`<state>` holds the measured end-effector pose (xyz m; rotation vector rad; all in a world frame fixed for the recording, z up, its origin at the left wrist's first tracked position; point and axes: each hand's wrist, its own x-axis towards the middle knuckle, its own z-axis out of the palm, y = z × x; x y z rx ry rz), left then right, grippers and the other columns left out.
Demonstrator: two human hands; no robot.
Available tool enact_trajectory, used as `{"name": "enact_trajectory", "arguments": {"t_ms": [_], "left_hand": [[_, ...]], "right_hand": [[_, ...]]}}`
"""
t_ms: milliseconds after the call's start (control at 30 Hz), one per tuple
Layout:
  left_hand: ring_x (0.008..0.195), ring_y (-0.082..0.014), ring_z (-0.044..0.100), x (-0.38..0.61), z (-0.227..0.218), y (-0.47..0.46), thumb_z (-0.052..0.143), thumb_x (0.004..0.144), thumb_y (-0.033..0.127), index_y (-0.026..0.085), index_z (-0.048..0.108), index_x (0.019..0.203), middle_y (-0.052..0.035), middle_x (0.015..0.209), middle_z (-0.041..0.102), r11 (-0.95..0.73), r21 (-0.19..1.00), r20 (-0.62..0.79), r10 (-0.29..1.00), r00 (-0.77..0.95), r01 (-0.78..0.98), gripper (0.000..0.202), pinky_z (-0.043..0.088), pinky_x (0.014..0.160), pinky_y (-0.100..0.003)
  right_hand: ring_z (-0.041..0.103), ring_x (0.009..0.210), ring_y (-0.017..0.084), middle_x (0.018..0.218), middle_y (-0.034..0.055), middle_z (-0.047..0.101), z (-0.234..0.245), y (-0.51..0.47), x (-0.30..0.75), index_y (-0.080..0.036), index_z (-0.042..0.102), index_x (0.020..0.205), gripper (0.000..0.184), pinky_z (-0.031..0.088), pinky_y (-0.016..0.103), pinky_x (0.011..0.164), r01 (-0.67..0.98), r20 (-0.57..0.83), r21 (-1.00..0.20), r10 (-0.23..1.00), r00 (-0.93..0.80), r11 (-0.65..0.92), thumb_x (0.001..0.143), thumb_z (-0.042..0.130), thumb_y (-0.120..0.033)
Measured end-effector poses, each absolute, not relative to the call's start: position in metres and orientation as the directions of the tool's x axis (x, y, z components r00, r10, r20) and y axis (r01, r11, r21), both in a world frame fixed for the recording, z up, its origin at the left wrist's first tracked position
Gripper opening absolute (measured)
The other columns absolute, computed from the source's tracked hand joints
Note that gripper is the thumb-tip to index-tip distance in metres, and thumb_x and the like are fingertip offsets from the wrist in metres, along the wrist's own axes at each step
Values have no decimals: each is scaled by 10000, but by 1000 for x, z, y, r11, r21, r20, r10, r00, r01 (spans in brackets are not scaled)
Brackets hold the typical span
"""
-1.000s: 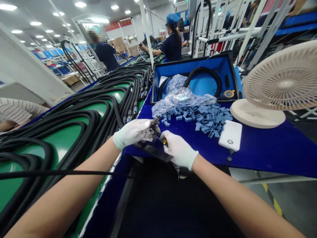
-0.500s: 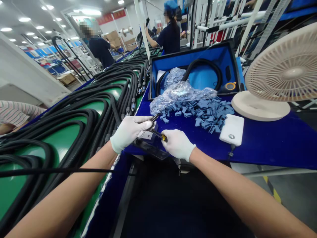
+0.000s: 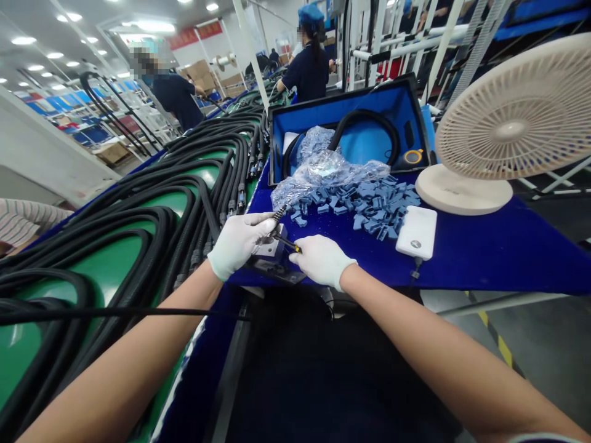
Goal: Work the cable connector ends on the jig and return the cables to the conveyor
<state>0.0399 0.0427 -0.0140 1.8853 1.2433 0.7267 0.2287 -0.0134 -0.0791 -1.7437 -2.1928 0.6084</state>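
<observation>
My white-gloved left hand point(image 3: 237, 243), its forearm slanting up from lower left, pinches a dark, ribbed, slender piece point(image 3: 279, 213) by a grey metal block point(image 3: 276, 248). Opposite, my white-gloved right hand point(image 3: 322, 261) curls round a slim black-and-yellow tool point(image 3: 290, 245). Beyond lie angular blue plastic pieces point(image 3: 381, 209) and crinkled clear film point(image 3: 330, 169).

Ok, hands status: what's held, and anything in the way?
Left hand pinching ribbed black piece. Right hand gripping yellow-and-black tool. Blue pieces heaped just beyond; nothing visibly blocking either hand.
</observation>
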Motion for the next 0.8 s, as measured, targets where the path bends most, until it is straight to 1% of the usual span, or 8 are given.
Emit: {"name": "enact_trajectory", "arguments": {"t_ms": [100,200,333,400,500,633,700,800], "left_hand": [[899,-260,729,39,-15,39,717,845,519,103,763,1186,-127,1087,779,-215,857,48,938,342,468,540,590,749,-293],[873,-258,732,38,-16,36,748,820,512,99,757,1195,-125,1064,781,-191,879,49,948,316,437,558,603,735,-299],[862,-257,731,40,-18,33,768,803,495,96,766,1182,-117,1014,786,-184,876,55,957,286,446,550,608,741,-306],[878,-265,730,42,-22,34,755,816,477,102,772,1179,-104,998,789,-206,856,78,958,274,473,521,602,763,-312],[947,-272,725,43,-30,39,717,848,449,122,773,1191,-88,1052,788,-270,820,157,954,255,504,477,576,846,-317],[1016,-266,712,42,-35,45,698,853,438,141,768,1202,-77,1124,779,-330,766,201,938,281,552,464,533,918,-307],[991,-262,710,40,-32,48,690,853,453,138,771,1188,-77,1099,784,-330,739,170,935,310,588,467,530,877,-296],[879,-238,699,34,-27,51,644,883,489,133,783,1119,-75,1001,788,-314,743,134,935,328,591,450,516,736,-271]], "right_hand": [[672,867,234,1000,103,735,-80,-11,226,-182,668,980,283,382,306,681,855,-32,-479,969,-246,202,969,524,-426],[672,863,233,989,89,739,-83,-12,224,-194,667,1014,332,383,300,665,852,10,-488,976,-215,193,971,520,-489],[671,861,227,961,70,744,-89,-11,222,-212,687,975,381,389,296,665,849,20,-503,985,-174,160,961,516,-553],[673,884,233,968,70,748,-94,-7,220,-220,695,982,361,400,299,692,856,38,-493,987,-155,154,965,512,-530],[673,926,241,991,70,751,-101,-2,216,-233,700,1014,297,415,305,733,870,50,-475,991,-122,131,968,507,-455],[682,926,255,1000,87,748,-95,-4,214,-215,694,1019,300,434,309,725,879,15,-463,993,-119,112,956,517,-449],[689,924,256,1014,103,746,-86,-9,216,-191,688,1033,287,448,309,733,876,0,-456,984,-178,158,956,520,-410],[697,880,243,978,112,748,-74,-12,225,-171,696,1006,204,465,305,751,869,-16,-434,962,-272,238,933,533,-271]]}}
